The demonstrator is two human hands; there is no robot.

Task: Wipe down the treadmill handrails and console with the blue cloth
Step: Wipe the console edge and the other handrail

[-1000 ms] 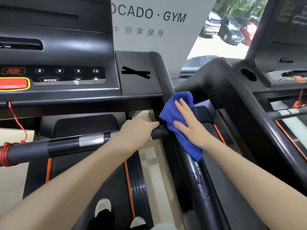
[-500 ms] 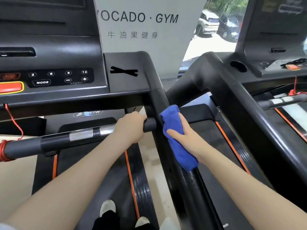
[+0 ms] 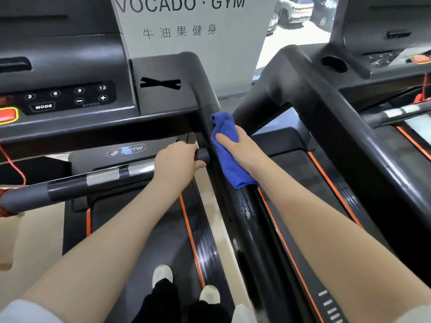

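Note:
The blue cloth (image 3: 229,164) is draped over the black right handrail (image 3: 253,220) just below the console corner. My right hand (image 3: 240,149) wraps over the cloth and the rail, thumb on the near side. My left hand (image 3: 177,163) grips the right end of the horizontal front bar (image 3: 70,188), close to where it meets the rail. The console (image 3: 70,99) with its speed buttons and MODE key sits up on the left. Wet streaks shine on the handrail below the cloth.
A second treadmill (image 3: 338,127) stands close on the right, its handrail running parallel. A red safety cord (image 3: 14,169) hangs at the left. A white gym sign (image 3: 186,24) stands behind the console. My feet (image 3: 186,285) are on the belt below.
My right hand went from pressing flat on the cloth to gripping it around the rail. The view shifted so the console and sign sit lower and nearer. The left hand kept its hold.

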